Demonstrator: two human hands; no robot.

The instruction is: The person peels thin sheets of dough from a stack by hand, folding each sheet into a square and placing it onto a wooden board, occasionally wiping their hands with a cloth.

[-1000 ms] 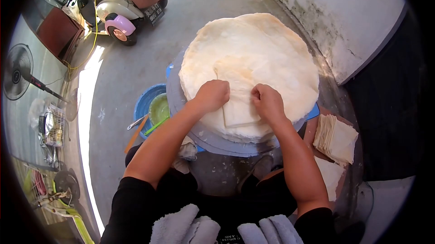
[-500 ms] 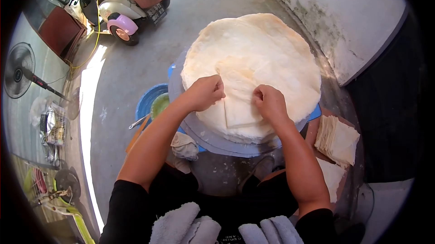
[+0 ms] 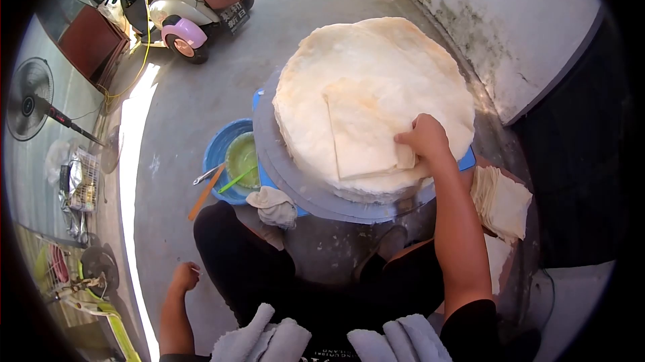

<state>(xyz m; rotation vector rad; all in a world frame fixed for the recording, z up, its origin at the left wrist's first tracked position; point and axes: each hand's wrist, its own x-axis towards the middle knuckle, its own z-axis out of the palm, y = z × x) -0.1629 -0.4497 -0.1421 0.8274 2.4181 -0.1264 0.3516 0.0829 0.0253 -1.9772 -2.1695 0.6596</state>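
Note:
A thick round stack of pale, thin dough sheets (image 3: pixel 376 46) lies on a grey round board (image 3: pixel 275 160). Near its front, a folded sheet (image 3: pixel 363 140) forms a rough rectangle. My right hand (image 3: pixel 424 137) pinches the folded sheet's right edge, thumb pointing left. Away from the stack, my left hand (image 3: pixel 187 276) hangs low at the left beside my knee, its fingers curled; a small pale bit shows at the fingertips, too small to name.
A blue basin (image 3: pixel 218 143) holds a green bowl (image 3: pixel 242 160) and utensils. Beside it lies a crumpled cloth (image 3: pixel 274 206). Folded sheets (image 3: pixel 504 204) are piled at the right. A scooter (image 3: pixel 181 22) and a fan (image 3: pixel 30 100) stand at the left.
My left hand has left the dough and moved down to the lower left. My right hand has shifted slightly right, and the front sheet now lies folded flatter.

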